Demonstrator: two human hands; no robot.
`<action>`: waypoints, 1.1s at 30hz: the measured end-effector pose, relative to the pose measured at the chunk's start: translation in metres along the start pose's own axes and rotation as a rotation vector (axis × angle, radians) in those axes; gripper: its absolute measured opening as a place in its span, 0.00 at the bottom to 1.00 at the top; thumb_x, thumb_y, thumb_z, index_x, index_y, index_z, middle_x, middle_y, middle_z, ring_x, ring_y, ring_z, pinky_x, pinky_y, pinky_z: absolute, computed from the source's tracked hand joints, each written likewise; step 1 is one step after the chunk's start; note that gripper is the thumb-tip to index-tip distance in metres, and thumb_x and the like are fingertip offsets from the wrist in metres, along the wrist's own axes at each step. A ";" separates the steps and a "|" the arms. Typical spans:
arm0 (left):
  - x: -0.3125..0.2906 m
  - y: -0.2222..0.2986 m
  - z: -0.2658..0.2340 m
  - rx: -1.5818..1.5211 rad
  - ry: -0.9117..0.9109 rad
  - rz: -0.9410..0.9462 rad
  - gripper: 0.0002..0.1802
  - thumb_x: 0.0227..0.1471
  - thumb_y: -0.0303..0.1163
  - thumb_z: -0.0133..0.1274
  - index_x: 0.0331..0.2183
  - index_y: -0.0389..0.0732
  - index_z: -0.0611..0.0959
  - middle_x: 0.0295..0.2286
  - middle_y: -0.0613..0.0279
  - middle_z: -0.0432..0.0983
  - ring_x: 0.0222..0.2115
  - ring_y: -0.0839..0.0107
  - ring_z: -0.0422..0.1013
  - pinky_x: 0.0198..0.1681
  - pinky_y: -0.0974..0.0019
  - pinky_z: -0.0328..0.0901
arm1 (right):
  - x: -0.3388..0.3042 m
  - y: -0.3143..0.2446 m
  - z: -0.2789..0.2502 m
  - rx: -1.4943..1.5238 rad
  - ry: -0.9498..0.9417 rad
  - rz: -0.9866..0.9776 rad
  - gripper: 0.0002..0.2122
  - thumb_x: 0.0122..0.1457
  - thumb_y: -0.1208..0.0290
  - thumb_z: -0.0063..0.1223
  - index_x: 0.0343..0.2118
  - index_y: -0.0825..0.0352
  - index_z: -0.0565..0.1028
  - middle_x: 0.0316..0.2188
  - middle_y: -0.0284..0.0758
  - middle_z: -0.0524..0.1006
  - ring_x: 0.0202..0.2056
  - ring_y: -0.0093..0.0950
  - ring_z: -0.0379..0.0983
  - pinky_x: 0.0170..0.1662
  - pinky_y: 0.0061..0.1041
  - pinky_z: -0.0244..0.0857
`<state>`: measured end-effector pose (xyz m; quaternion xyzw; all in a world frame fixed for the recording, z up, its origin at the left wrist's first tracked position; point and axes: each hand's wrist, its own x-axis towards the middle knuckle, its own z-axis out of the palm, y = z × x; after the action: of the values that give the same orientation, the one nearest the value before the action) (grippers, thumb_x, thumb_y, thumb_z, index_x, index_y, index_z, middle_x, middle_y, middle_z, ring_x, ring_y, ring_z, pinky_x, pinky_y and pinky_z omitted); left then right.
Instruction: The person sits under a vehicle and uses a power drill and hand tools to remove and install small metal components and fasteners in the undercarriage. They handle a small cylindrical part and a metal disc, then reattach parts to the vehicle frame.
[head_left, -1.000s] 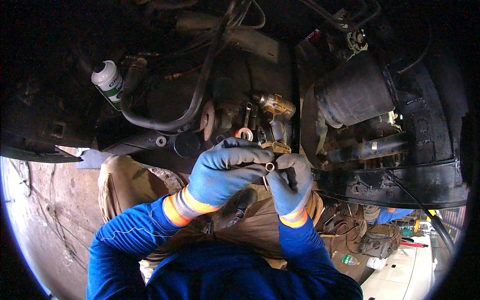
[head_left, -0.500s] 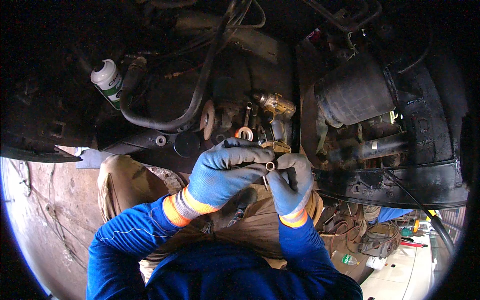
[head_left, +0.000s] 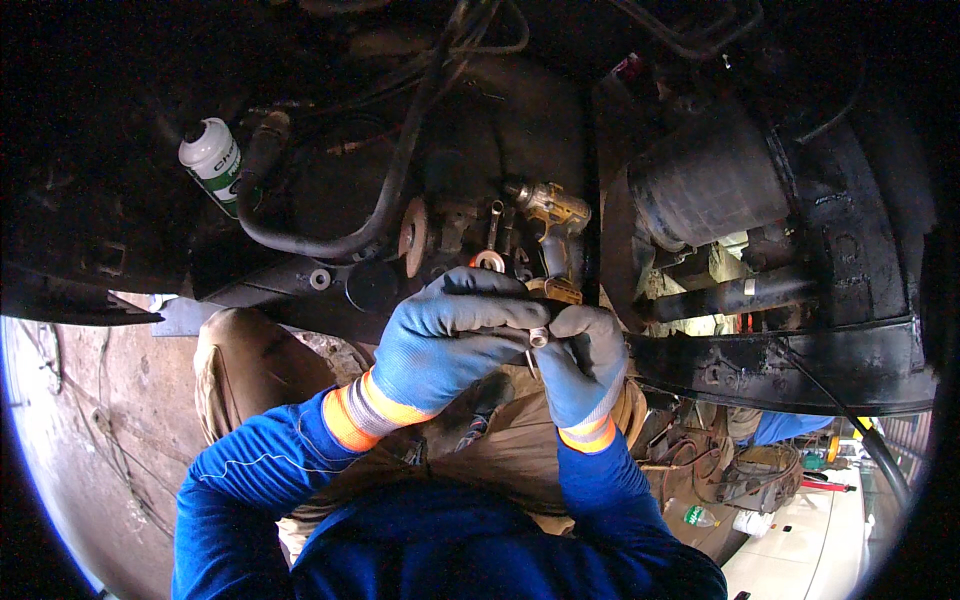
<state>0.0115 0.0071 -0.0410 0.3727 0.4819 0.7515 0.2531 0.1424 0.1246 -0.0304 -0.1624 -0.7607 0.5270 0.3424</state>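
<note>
My left hand (head_left: 450,330) and my right hand (head_left: 585,365), both in blue-grey work gloves with orange cuffs, meet in front of me. Pinched between their fingertips is a small, round, hollow metal sleeve (head_left: 539,337); its exact kind I cannot make out. A thin metal piece (head_left: 532,365) pokes down just below it, partly hidden by the fingers. Beyond the hands lie a yellow-and-black cordless drill (head_left: 556,215), a combination wrench (head_left: 495,225) and an orange-and-white ring-shaped thing (head_left: 488,261).
Black vehicle parts surround the work area, with a thick bent hose (head_left: 330,243) at left and a dark cylinder (head_left: 705,185) at right. A white-and-green bottle (head_left: 212,160) rests by the hose. A brown disc (head_left: 412,237) stands on edge beyond my left hand.
The sleeve has tilted between my fingertips, so its side shows more than its open end. Both hands stay nearly in place. Light and something pale now show beneath the dark cylinder.
</note>
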 end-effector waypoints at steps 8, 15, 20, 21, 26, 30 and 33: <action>-0.001 -0.002 -0.002 -0.008 -0.030 0.010 0.16 0.39 0.19 0.63 0.35 0.40 0.86 0.38 0.61 0.77 0.42 0.68 0.70 0.46 0.67 0.64 | 0.001 -0.001 0.000 -0.032 -0.008 -0.029 0.13 0.47 0.84 0.60 0.33 0.63 0.71 0.28 0.25 0.73 0.25 0.11 0.62 0.27 0.12 0.57; -0.002 0.007 0.004 -0.159 -0.023 -0.103 0.14 0.41 0.18 0.62 0.35 0.38 0.85 0.37 0.61 0.77 0.40 0.69 0.71 0.46 0.66 0.65 | 0.000 -0.006 -0.007 -0.103 -0.045 0.111 0.13 0.45 0.83 0.60 0.34 0.64 0.72 0.30 0.26 0.74 0.27 0.12 0.65 0.29 0.12 0.59; -0.002 0.007 0.002 -0.039 -0.019 -0.077 0.13 0.42 0.17 0.61 0.35 0.36 0.84 0.36 0.59 0.79 0.38 0.73 0.73 0.43 0.70 0.68 | 0.001 -0.006 -0.005 -0.070 -0.051 0.118 0.12 0.45 0.84 0.57 0.34 0.65 0.73 0.34 0.29 0.75 0.31 0.14 0.68 0.31 0.13 0.61; -0.002 0.008 0.003 -0.054 -0.016 -0.085 0.13 0.42 0.17 0.61 0.35 0.35 0.84 0.35 0.58 0.79 0.38 0.74 0.73 0.43 0.71 0.68 | 0.001 -0.005 -0.005 -0.077 -0.051 0.116 0.12 0.45 0.84 0.57 0.34 0.66 0.74 0.34 0.29 0.75 0.31 0.15 0.68 0.31 0.13 0.61; -0.008 0.012 0.005 -0.324 0.028 -0.280 0.11 0.44 0.18 0.61 0.34 0.34 0.82 0.36 0.58 0.79 0.37 0.75 0.74 0.42 0.72 0.69 | 0.002 0.003 -0.007 -0.084 -0.076 0.045 0.12 0.45 0.83 0.55 0.35 0.67 0.75 0.35 0.30 0.75 0.33 0.16 0.68 0.34 0.15 0.61; -0.009 0.015 0.005 -0.300 0.036 -0.337 0.10 0.43 0.17 0.61 0.32 0.33 0.79 0.36 0.58 0.78 0.37 0.76 0.74 0.42 0.72 0.70 | 0.000 0.002 -0.009 -0.110 -0.105 0.125 0.12 0.46 0.84 0.54 0.36 0.68 0.76 0.36 0.31 0.75 0.34 0.17 0.69 0.36 0.16 0.62; -0.009 0.016 0.005 -0.294 0.025 -0.350 0.11 0.43 0.16 0.62 0.32 0.34 0.79 0.36 0.59 0.78 0.37 0.77 0.73 0.42 0.73 0.71 | 0.000 0.001 -0.005 -0.042 -0.095 0.117 0.11 0.47 0.83 0.54 0.36 0.68 0.76 0.36 0.31 0.75 0.35 0.18 0.70 0.37 0.16 0.62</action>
<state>0.0200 -0.0032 -0.0280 0.2331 0.4279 0.7629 0.4250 0.1453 0.1284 -0.0300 -0.1889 -0.7761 0.5371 0.2711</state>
